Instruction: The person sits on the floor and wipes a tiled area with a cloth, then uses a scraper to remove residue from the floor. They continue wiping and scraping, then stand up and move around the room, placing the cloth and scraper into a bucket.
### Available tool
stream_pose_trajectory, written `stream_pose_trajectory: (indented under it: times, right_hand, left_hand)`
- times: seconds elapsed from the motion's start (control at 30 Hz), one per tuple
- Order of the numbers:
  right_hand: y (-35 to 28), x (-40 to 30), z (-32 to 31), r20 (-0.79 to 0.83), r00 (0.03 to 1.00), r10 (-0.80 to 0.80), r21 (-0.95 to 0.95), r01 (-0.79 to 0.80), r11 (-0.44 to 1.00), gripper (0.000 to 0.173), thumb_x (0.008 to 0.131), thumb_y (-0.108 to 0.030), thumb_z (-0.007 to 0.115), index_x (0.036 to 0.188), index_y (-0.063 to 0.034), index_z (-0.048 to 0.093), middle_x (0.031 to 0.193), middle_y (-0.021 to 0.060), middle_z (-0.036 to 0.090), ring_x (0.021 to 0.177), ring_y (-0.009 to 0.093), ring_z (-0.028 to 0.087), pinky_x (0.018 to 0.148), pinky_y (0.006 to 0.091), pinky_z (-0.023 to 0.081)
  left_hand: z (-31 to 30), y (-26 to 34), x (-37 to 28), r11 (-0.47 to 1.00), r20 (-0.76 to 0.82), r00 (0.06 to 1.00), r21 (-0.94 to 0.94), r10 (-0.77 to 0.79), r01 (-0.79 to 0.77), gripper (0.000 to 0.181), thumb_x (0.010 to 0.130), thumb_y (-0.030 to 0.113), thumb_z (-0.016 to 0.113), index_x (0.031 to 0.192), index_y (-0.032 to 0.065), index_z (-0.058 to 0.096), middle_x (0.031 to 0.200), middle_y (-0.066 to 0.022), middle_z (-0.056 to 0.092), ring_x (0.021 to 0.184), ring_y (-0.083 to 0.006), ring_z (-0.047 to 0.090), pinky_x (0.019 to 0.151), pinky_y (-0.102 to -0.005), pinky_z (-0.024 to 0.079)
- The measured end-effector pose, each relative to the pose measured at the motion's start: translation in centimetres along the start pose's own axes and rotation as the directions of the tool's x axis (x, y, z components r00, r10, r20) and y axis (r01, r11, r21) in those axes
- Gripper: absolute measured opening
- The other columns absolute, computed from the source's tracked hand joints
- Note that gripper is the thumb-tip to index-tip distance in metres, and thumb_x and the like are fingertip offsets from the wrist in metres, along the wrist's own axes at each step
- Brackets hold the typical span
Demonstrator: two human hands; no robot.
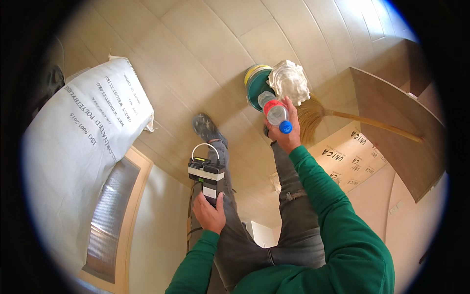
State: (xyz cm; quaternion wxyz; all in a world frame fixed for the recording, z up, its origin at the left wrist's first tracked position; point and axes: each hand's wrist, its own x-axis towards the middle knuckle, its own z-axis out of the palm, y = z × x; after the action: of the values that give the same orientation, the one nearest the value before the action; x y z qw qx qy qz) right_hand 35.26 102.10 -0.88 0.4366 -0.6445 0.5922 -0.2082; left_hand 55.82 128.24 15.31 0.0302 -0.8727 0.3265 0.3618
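Note:
A clear plastic bottle [277, 113] with a blue cap and a red label is gripped in my right hand [287, 136], its capped end toward me. Beyond the bottle's base stands a green round container [257, 89] with a yellow band. A crumpled white, cloth-like bundle [289, 82] lies against its right side. My left hand [210, 213] grips the lower end of a black electronic device [210, 182] above my left leg. White tape wraps the device, and a white cable loops over its top.
A straw broom [310, 115] with a wooden handle lies on the right, near a brown board [398, 121] and a printed plywood sheet [343, 158]. On the left is a large white printed sack [88, 121], with a wood-framed ribbed panel [110, 217] below it. Tiles cover the floor [205, 55].

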Motion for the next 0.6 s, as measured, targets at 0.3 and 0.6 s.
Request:
stream_pose_trajectory:
  times: [0.3,0.6]
  right_hand:
    - [-3.1,-12.0,-16.9,0.178,0.837,0.518,-0.031,-0.521,0.853,0.091,0.091,-0.023,0.078,0.162,-0.0013,0.026,0.152,0.0266,0.050,0.137,0.039,0.053,0.112,0.0412,0.045]
    - [-16.2,-27.7,-39.4,0.610,0.160,0.776,-0.197,-0.918,0.343,0.065,0.102,-0.051,0.042,0.146,-0.0057,0.058,0.142,0.0184,0.061,0.127,0.029,0.058,0.107,0.0415,0.047]
  left_hand:
    - [-0.5,0.9,-1.7,0.995,-0.048,0.997,-0.085,-0.061,0.057,0.066,0.097,0.051,0.067,0.124,-0.0078,0.053,0.116,-0.0287,0.062,0.110,-0.0492,0.059,0.094,-0.0547,0.046]
    - [-9.7,2.3,-9.5,0.993,-0.203,0.979,-0.107,0.031,-0.053,0.064,0.097,0.052,0.067,0.118,-0.0078,0.056,0.109,-0.0287,0.064,0.102,-0.0490,0.062,0.088,-0.0534,0.049]
